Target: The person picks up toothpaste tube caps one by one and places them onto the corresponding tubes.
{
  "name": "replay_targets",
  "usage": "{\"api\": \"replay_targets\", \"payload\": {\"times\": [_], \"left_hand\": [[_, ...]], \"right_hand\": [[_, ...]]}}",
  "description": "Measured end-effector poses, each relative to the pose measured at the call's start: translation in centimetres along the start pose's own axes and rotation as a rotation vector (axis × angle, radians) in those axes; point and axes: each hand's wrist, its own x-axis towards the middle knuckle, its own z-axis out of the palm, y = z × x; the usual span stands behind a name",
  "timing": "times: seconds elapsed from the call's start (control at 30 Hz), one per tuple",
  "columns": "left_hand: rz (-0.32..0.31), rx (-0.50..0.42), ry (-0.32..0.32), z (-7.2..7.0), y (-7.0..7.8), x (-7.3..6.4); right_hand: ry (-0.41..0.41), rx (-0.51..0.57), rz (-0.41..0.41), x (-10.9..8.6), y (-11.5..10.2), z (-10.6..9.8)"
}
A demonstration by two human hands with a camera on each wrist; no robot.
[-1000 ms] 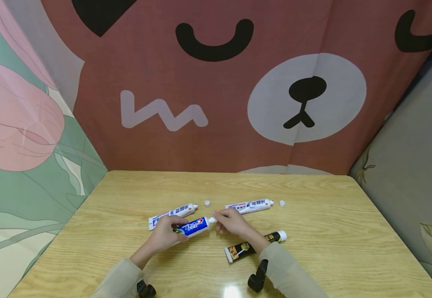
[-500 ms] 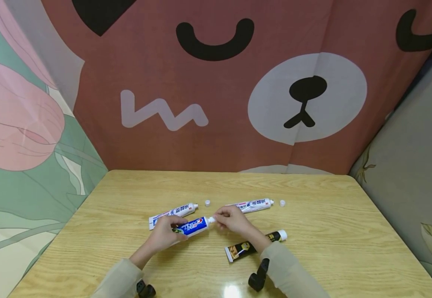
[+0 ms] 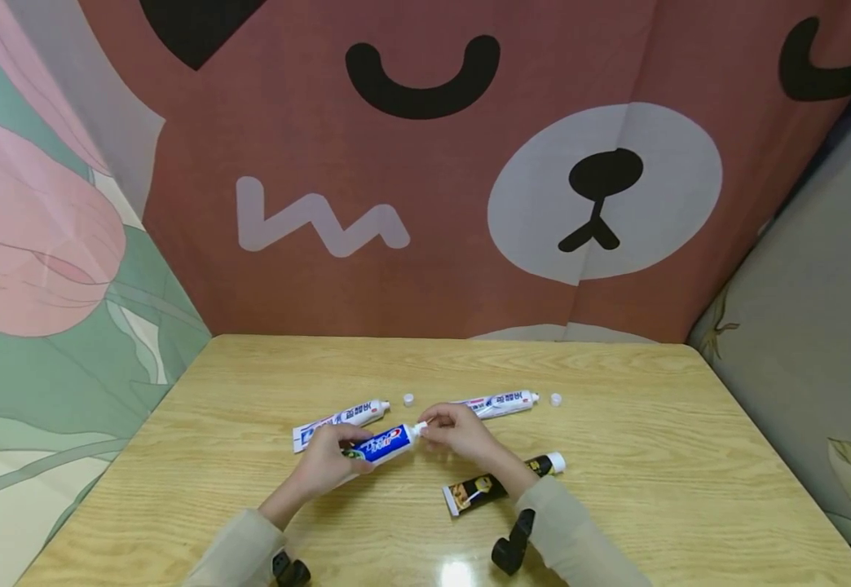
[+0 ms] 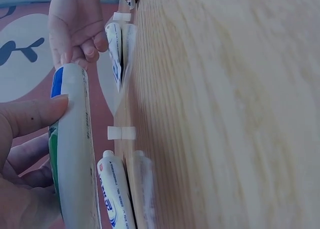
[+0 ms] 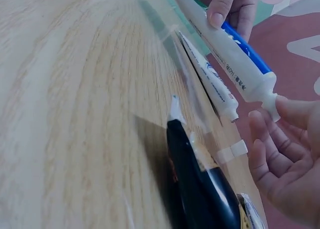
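Note:
My left hand (image 3: pixel 324 463) grips a blue and white toothpaste tube (image 3: pixel 385 445) around its body, with the nozzle end tilted up to the right. At that end, the thumb and forefinger of my right hand (image 3: pixel 460 432) pinch the small white cap (image 5: pixel 270 108). In the left wrist view, the held tube (image 4: pixel 75 139) hides the cap. Behind the left hand lies a white toothpaste tube (image 3: pixel 355 414) without its cap. Another uncapped white tube (image 3: pixel 506 403) is partly hidden by the right hand. Below the right forearm lies a black toothpaste tube (image 3: pixel 480 492), white cap on.
Two loose white caps, a left one (image 3: pixel 407 399) and a right one (image 3: pixel 556 399), lie near the nozzles of the white tubes. Everything rests on a wooden table (image 3: pixel 249 522). A bear-print cloth (image 3: pixel 425 293) hangs behind its far edge.
My right hand's fingers shift slightly at the cap, and its wrist turns a little. The left hand and held tube stay almost in place. The other tubes and caps have not moved.

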Motion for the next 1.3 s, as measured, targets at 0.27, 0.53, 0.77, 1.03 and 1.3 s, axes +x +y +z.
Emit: {"api": "replay_targets", "payload": {"times": [0.27,0.53,0.77,1.03,1.3], "left_hand": [[-0.013,0.005,0.001,-0.05,0.28,0.09],[0.015,-0.001,0.003,-0.06,0.29,-0.11],[0.001,-0.003,0.023,-0.20,0.26,-0.18],[0.020,0.003,0.030,-0.14,0.17,-0.27],[0.009,-0.018,0.020,-0.04,-0.05,-0.33]], "right_hand": [[0.028,-0.023,-0.039,0.00,-0.22,0.42],[0.041,-0.070,-0.060,-0.11,-0.32,0.60],[0.008,-0.042,-0.055,-0.02,-0.43,0.47],[0.021,0.008,-0.049,0.06,-0.46,0.68],[-0.025,-0.048,-0.013,-0.08,-0.49,0.15]]}}
